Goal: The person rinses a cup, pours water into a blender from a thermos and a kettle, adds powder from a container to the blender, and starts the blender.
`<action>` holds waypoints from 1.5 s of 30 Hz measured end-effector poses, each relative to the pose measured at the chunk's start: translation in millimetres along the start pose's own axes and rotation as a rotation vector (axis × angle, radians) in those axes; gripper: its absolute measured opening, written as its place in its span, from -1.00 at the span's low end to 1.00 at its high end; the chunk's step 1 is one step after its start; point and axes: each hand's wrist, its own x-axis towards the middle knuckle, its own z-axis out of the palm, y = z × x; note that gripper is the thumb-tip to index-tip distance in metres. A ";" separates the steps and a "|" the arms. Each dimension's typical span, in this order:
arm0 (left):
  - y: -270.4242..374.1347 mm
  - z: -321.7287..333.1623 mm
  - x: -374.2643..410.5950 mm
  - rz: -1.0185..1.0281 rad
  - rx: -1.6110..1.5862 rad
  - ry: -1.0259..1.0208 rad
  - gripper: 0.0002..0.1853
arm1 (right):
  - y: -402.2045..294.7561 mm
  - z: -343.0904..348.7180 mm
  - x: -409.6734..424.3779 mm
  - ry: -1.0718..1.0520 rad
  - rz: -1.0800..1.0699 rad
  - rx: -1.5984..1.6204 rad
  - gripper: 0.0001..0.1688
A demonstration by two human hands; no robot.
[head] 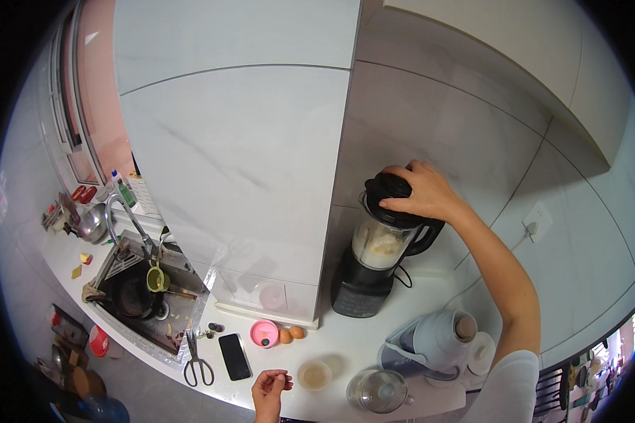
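My right hand (pixel 426 193) grips the black lid (pixel 389 185) of a blender from above, thumb and fingers spread around its cap. The clear jug (pixel 383 243) stands on its black base (pixel 362 288) and holds a pale mixture with lighter liquid below. My left hand (pixel 271 388) hovers by the counter's front edge, fingers curled and thumb against them; whether anything small is between the fingertips is unclear. Just right of it stands a cup of cloudy beige liquid (pixel 315 375). A glass pitcher (pixel 378 391) is further right.
A black phone (pixel 234 357), scissors (pixel 197 365), a pink bowl (pixel 264 333) and two eggs (pixel 291 334) lie left on the counter (pixel 323 349). A sink (pixel 185 338) holds a dark pan (pixel 132 296). A grey-blue kettle-like jug (pixel 428 343) stands right, below a wall socket (pixel 536 222).
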 end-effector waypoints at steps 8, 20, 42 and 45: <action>7.7 10.6 3.7 0.000 0.008 -0.050 -0.82 | 9.4 7.6 2.7 0.000 -0.020 0.064 -0.13; 4.9 -3.9 -11.0 -0.030 -0.005 0.001 -0.82 | -21.2 16.5 21.2 -0.171 0.239 -0.156 0.04; 8.8 46.8 -4.5 0.017 -0.023 -0.201 -0.85 | 11.2 45.0 -4.1 0.080 -0.107 0.002 -0.22; -2.7 37.7 -9.5 0.011 -0.025 -0.160 -0.85 | 24.3 47.1 -2.0 0.105 -0.223 0.031 -0.23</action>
